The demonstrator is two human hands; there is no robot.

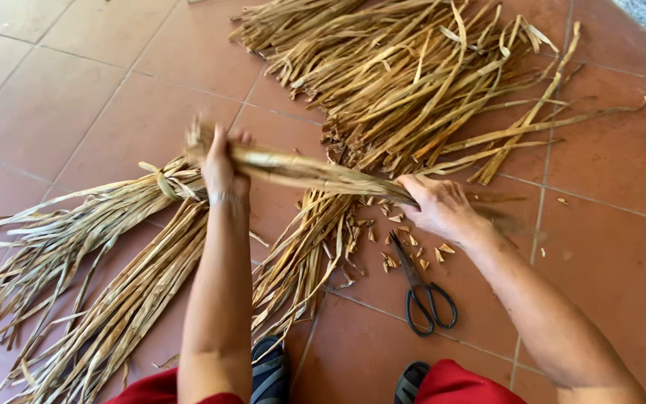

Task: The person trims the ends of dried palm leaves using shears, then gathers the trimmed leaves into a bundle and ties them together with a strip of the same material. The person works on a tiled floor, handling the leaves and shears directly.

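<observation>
I hold one bunch (315, 173) of dried leaf strips level above the scissors (424, 288); my left hand (222, 168) is closed round its far end, up and to the left of the scissors, and my right hand (439, 206) is closed round it just above them; the bunch hangs clear of the floor (61, 97) between the two grips and is blurred with motion. By my judgement I am squaring up or straightening this bunch, its ends gathered in the left fist; the next move would call for a firm hold with both hands and keeping the strips together so none slide out. The scissors lie shut on the tiles, untouched, with cut scraps (405, 243) scattered just above them. A big loose heap (413, 82) lies well above the scissors; a laid bundle (304, 258) lies just to their left, and more bundles (106, 262) farther left. My sandal (271, 374) shows left and below the scissors. I see no packages, labels or signs anywhere.
</observation>
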